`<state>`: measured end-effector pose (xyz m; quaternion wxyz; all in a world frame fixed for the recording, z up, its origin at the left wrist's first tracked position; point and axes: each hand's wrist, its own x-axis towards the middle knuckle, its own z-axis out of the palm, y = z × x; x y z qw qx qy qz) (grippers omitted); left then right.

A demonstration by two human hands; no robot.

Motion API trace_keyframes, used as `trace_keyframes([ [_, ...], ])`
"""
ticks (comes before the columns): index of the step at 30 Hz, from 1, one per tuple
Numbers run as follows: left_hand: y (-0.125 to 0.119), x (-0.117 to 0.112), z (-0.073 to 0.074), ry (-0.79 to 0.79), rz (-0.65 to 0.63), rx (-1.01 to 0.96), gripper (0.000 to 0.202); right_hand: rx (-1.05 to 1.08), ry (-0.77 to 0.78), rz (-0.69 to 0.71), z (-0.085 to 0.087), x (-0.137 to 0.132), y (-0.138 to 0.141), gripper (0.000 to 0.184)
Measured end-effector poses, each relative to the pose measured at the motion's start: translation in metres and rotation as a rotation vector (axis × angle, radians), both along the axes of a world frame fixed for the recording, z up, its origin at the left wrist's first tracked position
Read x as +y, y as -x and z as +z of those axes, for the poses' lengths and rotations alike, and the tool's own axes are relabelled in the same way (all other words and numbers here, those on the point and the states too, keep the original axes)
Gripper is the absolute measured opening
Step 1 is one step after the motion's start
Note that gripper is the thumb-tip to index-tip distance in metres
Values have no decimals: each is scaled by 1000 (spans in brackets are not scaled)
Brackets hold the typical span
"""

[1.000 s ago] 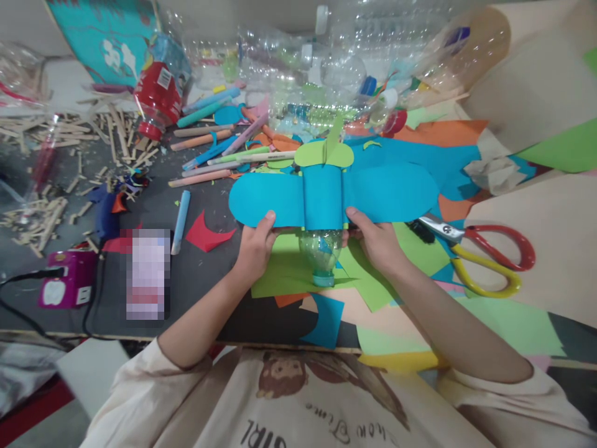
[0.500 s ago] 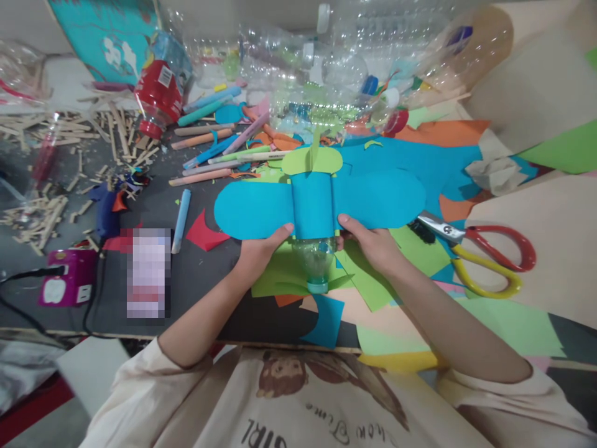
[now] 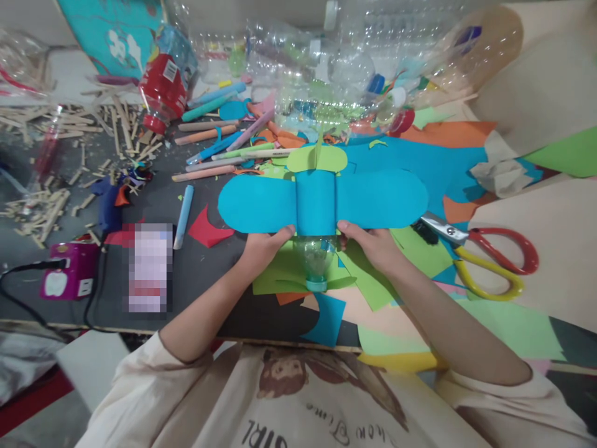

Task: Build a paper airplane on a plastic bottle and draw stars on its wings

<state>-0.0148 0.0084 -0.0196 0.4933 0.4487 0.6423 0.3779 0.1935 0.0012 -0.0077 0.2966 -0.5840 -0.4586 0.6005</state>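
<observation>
A toy airplane [image 3: 316, 202] made from a clear plastic bottle is between my hands, wrapped in blue paper with two rounded blue wings. Its bottle neck and green cap [image 3: 316, 284] point toward me, with a thin green strip across the cap. At the far end sits a light green paper tail [image 3: 318, 158] with an upright fin. My left hand [image 3: 269, 244] grips the left wing near the body, thumb on top and fingers hidden beneath. Likewise, my right hand [image 3: 366, 241] pinches the right wing's near edge beside the bottle.
Scissors [image 3: 466, 239] with red and yellow handles lie at right on paper sheets. Left are a phone [image 3: 148, 267], a purple box [image 3: 69, 270], a blue glue gun [image 3: 111, 202] and wooden stick pieces [image 3: 46, 199]. Behind lie markers [image 3: 214, 149] and clear bottles [image 3: 336, 93].
The view has shifted slightly, so the table things appear a little to the right. Both hands keep their hold on the airplane, which stays nearly in place.
</observation>
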Motion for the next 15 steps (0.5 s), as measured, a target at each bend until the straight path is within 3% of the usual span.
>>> trace_keyframes([
  [15, 0, 2, -2, -55, -25, -86, 25, -9, 19, 5, 2, 2, 1, 53],
])
